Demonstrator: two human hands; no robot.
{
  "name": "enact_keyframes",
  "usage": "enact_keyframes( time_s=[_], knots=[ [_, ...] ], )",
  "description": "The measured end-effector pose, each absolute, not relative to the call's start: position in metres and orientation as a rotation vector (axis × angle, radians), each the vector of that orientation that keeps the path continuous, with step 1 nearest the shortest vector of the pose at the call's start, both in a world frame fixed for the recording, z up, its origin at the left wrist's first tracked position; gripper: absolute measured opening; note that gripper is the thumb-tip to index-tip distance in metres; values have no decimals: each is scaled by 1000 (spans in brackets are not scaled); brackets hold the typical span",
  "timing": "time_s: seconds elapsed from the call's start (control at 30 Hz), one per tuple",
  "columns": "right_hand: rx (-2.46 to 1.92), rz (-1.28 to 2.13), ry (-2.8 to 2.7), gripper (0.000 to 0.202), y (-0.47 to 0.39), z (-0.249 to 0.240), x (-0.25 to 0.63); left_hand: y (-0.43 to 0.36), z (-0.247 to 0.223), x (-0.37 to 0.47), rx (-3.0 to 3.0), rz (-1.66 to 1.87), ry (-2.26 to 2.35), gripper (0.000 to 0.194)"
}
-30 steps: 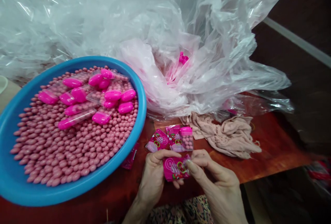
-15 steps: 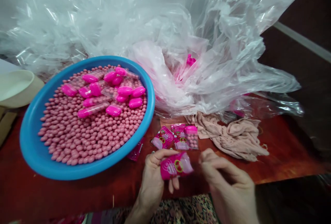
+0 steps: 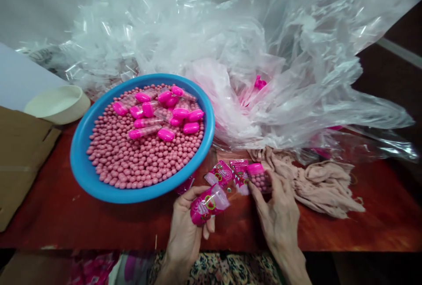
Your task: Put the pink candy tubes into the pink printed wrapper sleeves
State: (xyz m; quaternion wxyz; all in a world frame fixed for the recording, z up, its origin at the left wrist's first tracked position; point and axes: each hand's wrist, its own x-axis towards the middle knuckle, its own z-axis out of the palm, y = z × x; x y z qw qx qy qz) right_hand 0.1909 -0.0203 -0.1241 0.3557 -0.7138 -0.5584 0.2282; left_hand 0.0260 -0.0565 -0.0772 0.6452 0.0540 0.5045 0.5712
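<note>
One clear plastic box with a pink cap (image 3: 256, 176) lies, cap end farthest, on the red-brown bench (image 3: 125, 229) between fingers of the right hand (image 3: 282, 214), whether pinched I cannot tell; the left hand (image 3: 185, 223) pinches a glossy pink sachet (image 3: 208, 205), clear end toward the box.

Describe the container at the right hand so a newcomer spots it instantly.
Find the big blue basin of pink balls, then look right, near the left end of the beige cloth. There, at the right hand, is a small clear container beside two printed pink packets. Unlike those packets, it has a plain bright-pink cap and shows similar balls inside.
</note>
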Motion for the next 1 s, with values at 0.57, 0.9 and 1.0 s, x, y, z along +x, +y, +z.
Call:
enact_keyframes(
  time_s=[0.57,0.9,1.0],
  knots=[
    [-1335,1662,-981,32,-71,-53,190,-82,-73,19,351,1301,1163,15],
    [-1431,1669,-1214,40,-65,-46,194,-85,-73,12,417,1193,1134,18],
    [-1513,1647,-1282,39,-66,-43,195,-83,-72,11,420,1186,1153,19]
  ],
)
